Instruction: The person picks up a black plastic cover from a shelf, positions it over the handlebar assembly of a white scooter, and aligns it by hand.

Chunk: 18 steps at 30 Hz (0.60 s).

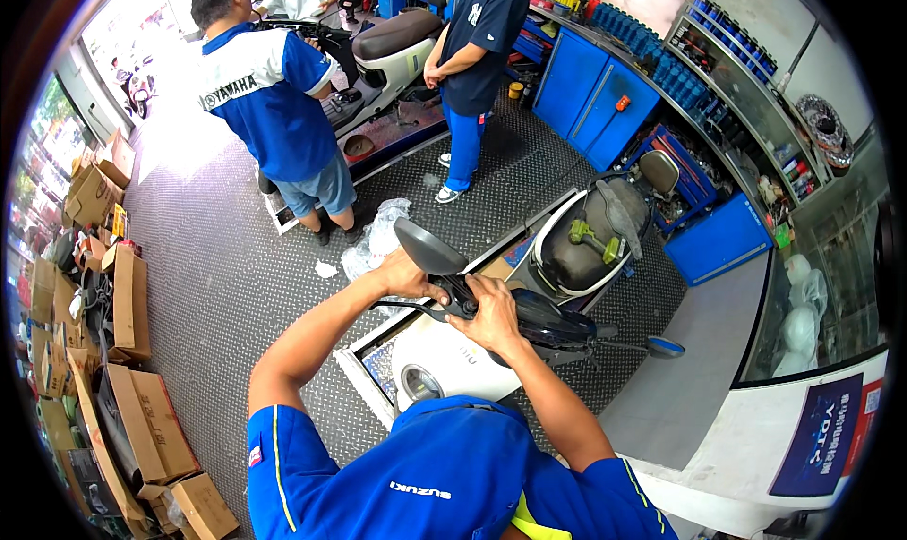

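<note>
Both of my hands are at the handlebar of a white scooter (463,365) below me. My left hand (406,277) is closed near the base of a dark side mirror (430,247); the exact grip is partly hidden. Beside it, my right hand (489,315) curls over the black handlebar control housing (460,297), thumb and fingers on it. A black brake lever (397,306) sticks out to the left under my left hand. The second mirror (666,347) stands out on the right side. A round headlight (419,381) sits in the white front panel.
A green power tool (593,242) lies on the scooter's black seat area. Two people stand by another scooter (387,58) ahead, with a third behind it. Cardboard boxes (151,422) line the left. Blue cabinets (595,96) and bottle shelves stand right. Clear plastic wrap (376,238) lies on the floor.
</note>
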Tool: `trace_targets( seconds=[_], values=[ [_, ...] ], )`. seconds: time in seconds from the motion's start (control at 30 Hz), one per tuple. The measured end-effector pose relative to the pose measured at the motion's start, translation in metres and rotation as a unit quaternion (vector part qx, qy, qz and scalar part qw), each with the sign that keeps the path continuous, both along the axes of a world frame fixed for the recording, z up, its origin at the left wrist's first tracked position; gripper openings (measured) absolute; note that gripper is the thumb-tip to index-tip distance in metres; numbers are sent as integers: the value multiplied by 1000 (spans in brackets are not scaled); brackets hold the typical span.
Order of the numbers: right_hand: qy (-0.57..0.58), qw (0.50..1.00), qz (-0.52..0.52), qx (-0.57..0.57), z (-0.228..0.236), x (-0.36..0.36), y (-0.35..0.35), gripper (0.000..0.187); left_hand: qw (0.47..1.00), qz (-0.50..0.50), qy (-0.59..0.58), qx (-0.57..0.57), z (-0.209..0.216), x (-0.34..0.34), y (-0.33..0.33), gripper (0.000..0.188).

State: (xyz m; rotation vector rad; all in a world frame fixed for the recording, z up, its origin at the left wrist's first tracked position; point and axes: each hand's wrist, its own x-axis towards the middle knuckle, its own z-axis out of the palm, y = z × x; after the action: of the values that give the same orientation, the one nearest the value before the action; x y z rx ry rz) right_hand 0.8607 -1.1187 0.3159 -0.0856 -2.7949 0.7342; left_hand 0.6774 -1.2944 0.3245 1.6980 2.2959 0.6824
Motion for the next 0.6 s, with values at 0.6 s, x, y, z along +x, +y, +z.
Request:
trace_targets(
  seconds=[0.6],
  values=[
    [-18,1000,14,11,11,-5,6,79,1000,-14,14,3,1,5,1,73]
  ],
)
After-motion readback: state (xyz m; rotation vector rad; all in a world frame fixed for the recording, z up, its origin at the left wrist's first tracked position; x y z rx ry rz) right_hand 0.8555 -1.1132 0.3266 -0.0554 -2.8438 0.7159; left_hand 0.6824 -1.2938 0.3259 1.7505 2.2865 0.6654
